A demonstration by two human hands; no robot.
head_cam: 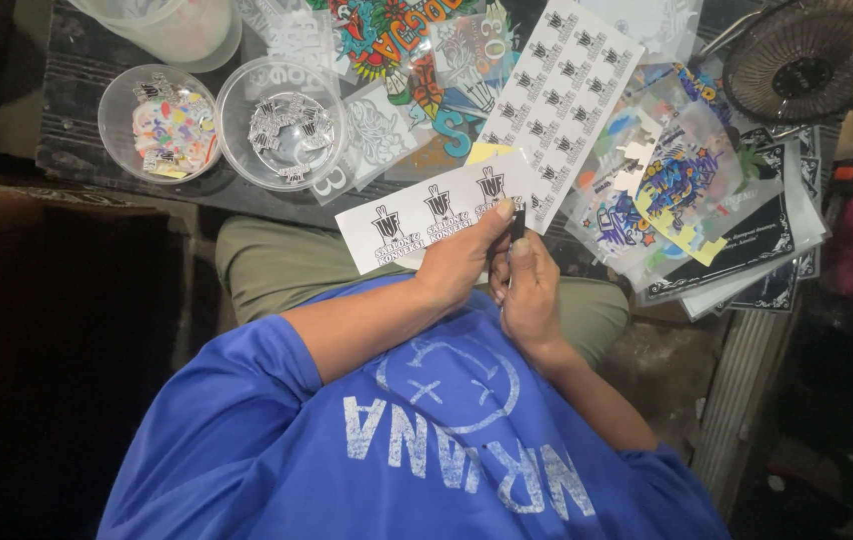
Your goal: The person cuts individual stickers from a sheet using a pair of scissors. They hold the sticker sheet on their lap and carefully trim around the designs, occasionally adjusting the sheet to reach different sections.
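A white sticker strip [434, 213] printed with black logos is pinched over the lap by the left hand [465, 258], a small dark cutter [518, 222] gripped by the right hand [530, 290]; trimming step, steady blade alignment needed.

The person wears a bright blue short-sleeved cotton t-shirt [277, 440] with a faded white print of letters and a round face drawing, and olive-green trousers [277, 265]. Both forearms are bare.
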